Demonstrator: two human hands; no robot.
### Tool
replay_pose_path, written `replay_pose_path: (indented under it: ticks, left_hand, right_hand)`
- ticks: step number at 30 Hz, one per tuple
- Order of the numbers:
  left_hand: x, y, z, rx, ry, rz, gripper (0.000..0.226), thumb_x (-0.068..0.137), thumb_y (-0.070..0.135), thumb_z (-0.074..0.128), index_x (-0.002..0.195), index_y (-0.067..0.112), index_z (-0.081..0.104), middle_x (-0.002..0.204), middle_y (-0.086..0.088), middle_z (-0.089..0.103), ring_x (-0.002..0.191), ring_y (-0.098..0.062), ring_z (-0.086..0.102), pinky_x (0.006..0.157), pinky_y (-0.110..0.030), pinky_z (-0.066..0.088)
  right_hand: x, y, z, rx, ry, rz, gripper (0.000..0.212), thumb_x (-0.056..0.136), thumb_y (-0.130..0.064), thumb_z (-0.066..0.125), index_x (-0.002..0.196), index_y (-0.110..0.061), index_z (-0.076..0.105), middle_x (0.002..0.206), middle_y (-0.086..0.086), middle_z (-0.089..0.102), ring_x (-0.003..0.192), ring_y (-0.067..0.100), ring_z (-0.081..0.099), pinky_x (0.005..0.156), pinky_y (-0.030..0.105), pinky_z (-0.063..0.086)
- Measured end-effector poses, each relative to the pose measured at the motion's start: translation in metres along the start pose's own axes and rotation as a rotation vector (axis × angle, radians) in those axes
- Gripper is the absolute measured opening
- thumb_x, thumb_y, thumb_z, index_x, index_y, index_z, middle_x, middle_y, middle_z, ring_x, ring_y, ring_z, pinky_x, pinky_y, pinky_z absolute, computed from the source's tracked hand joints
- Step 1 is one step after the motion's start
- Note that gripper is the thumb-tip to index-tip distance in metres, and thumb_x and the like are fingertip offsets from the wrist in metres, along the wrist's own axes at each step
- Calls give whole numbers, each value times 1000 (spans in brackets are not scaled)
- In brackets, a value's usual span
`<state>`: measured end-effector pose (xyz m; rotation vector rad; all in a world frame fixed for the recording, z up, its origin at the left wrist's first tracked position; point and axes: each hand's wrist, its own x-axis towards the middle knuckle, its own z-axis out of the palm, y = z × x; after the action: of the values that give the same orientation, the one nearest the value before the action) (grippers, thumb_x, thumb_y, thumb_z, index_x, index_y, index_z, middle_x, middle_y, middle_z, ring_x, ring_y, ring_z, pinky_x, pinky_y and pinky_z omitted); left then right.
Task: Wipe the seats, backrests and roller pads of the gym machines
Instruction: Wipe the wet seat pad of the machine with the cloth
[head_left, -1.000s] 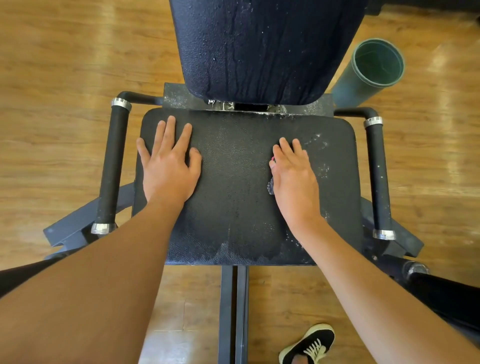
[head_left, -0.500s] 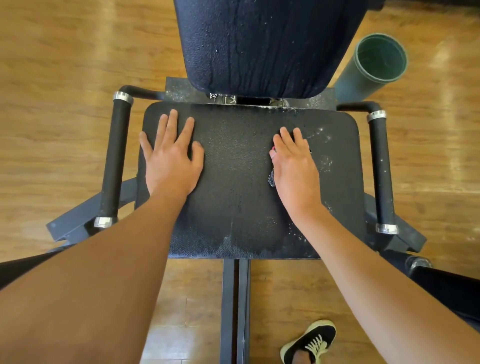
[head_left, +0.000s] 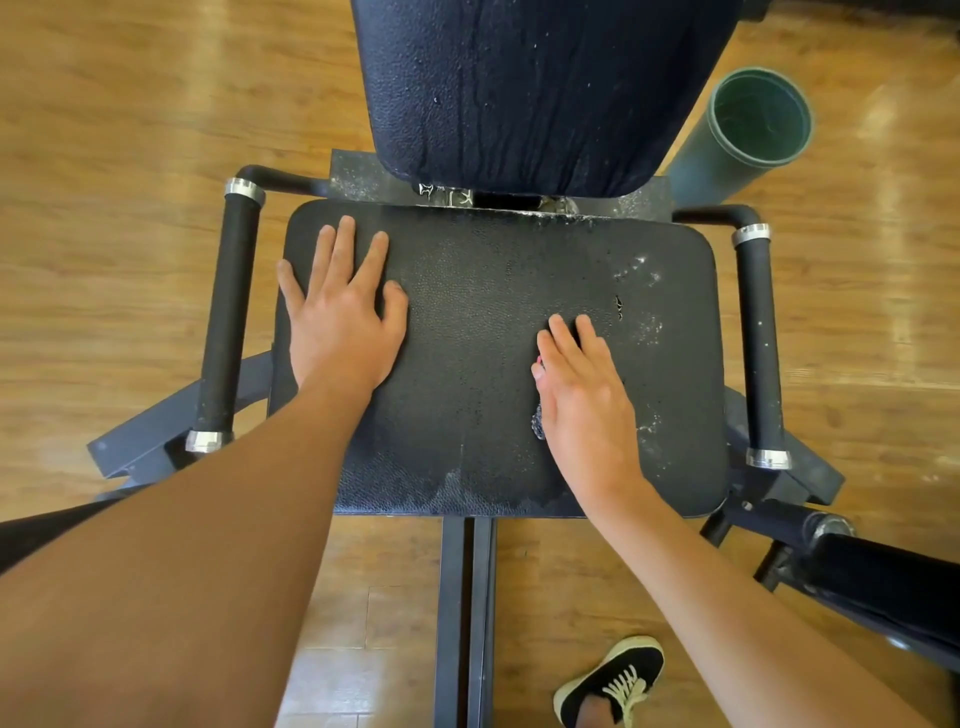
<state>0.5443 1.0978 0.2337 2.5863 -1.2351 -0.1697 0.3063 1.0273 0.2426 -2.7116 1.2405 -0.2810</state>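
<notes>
In the head view, the left hand (head_left: 343, 332) lies flat on the left part of the black seat (head_left: 467, 338), fingers straight and spread, holding nothing. The right hand (head_left: 582, 395) lies flat on the seat's right half with its fingers straight. It presses a cloth (head_left: 538, 427) under the palm, and only a scrap shows by the thumb. White flecks dot the seat just right of that hand. The streaked backrest (head_left: 519, 88) rises behind.

Your seat (head_left: 467, 322) is black pebbled matt vinyl; backrest (head_left: 519, 88) same, wet-streaked; handle collars (head_left: 244, 189) shiny metal; floor (head_left: 119, 156) glossy wood.
</notes>
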Motion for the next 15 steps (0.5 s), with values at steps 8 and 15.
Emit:
replay_pose_path:
  ticks: [8,15]
  left_hand:
    - [-2,0,1,-3,7,2,54,106,36,35,158,24,38,170,-6,22,158,-23,10,124,-61,4]
    - [0,0,1,-1,7,4,54,106,37,34,158,24,38,170,-7,21,158,-23,10,124,-61,3]
  right_hand:
    - [26,3,4,12,7,52,29,105,-10,54,129,3,62,142,15,58,139,42,47,113,54,43]
    - [-7,-4,-1,12,-13,56,28,105,-10,54,129,2,63,144,14,57,138,43,46,112,52,42]
